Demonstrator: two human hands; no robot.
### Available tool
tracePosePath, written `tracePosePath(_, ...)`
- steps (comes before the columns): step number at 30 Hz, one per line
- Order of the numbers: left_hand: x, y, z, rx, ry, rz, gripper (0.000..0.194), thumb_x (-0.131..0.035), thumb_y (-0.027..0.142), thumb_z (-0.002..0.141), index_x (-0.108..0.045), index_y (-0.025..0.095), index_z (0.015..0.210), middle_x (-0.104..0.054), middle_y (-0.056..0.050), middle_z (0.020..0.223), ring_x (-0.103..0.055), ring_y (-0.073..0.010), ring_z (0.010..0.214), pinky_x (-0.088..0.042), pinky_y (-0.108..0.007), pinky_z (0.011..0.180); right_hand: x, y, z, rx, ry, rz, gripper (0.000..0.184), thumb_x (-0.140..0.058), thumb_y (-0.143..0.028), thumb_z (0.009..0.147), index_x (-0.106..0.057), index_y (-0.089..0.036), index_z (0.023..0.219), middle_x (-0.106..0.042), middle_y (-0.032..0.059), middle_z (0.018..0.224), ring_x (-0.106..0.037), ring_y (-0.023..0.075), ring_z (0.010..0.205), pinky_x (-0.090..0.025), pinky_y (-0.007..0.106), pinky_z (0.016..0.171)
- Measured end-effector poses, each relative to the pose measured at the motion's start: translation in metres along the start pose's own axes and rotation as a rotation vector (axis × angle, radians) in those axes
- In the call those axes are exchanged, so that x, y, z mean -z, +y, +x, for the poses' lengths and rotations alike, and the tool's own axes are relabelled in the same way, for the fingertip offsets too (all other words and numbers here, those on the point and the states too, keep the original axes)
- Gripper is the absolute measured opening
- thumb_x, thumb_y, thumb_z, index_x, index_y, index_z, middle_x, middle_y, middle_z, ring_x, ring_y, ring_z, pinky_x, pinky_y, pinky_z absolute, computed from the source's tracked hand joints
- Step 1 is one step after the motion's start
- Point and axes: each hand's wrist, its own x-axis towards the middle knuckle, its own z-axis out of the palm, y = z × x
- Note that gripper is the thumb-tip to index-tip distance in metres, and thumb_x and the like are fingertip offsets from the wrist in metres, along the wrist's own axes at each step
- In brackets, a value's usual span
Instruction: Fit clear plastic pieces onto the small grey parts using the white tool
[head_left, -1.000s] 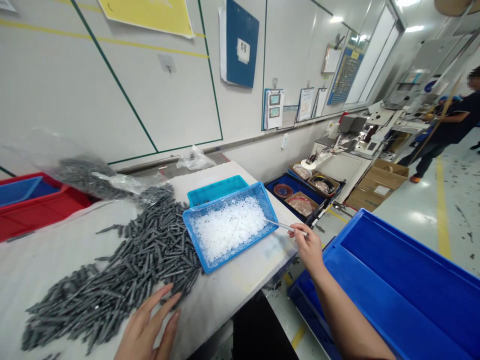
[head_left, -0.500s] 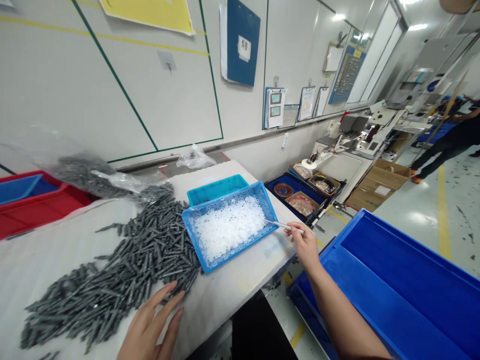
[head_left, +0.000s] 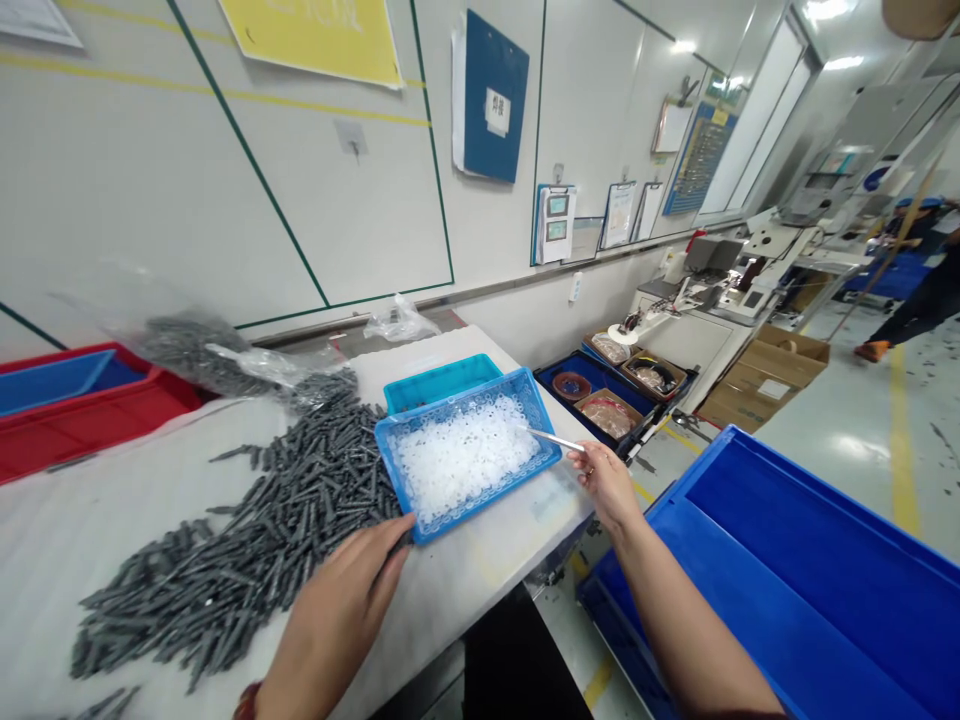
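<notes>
My right hand [head_left: 606, 483] pinches a thin, pale, stick-like tool [head_left: 556, 438], its tip over small white translucent pieces [head_left: 465, 450]. These fill a blue plastic basket [head_left: 480, 513], tilted on the table. My left hand [head_left: 341, 600] reaches to the basket's near left corner, beside a pile of dark grey, slender ridged parts [head_left: 262, 530]. Its fingers are stretched out, with a gap between them and the thumb. Whether its fingertips touch the basket or a grey part, I cannot tell.
Behind the basket sits a teal tray [head_left: 442, 380]. A red bin [head_left: 90, 420] and a plastic bag of grey parts [head_left: 195, 350] lie left. Large blue trays [head_left: 787, 560] stand right of the table [head_left: 480, 590]. A person [head_left: 919, 290] is far right.
My left hand has moved forward and right, from over the grey pile to the basket's corner. My right hand still holds the tool at the basket's right end. The view has shifted slightly.
</notes>
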Motion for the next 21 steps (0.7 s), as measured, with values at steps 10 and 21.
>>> tracePosePath(10,-0.042,0.009,0.098,-0.093,-0.105,0.185,0.028,-0.048,0.025,0.090,-0.053,0.010,0.113,-0.067,-0.011,0.090,-0.061,-0.0223,0.081,-0.046,-0.034,0.071,-0.025,-0.014,-0.005,-0.001,-0.162,-0.034,0.028,-0.067,-0.044,0.061,-0.059,-0.018,0.072,-0.061,0.0006,0.062,-0.049,0.0118,0.054,-0.034,0.020,0.046)
tracePosePath(21,-0.032,0.018,0.083,-0.350,-0.170,0.144,0.032,-0.034,0.024,0.095,-0.053,0.015,0.071,-0.057,-0.003,0.057,-0.054,-0.0175,0.056,-0.039,-0.033,0.065,-0.040,-0.012,-0.037,0.449,-0.368,-0.405,0.034,-0.043,-0.050,0.087,-0.055,-0.020,0.078,-0.040,-0.0048,0.051,-0.038,0.0118,0.046,-0.033,0.024,0.048)
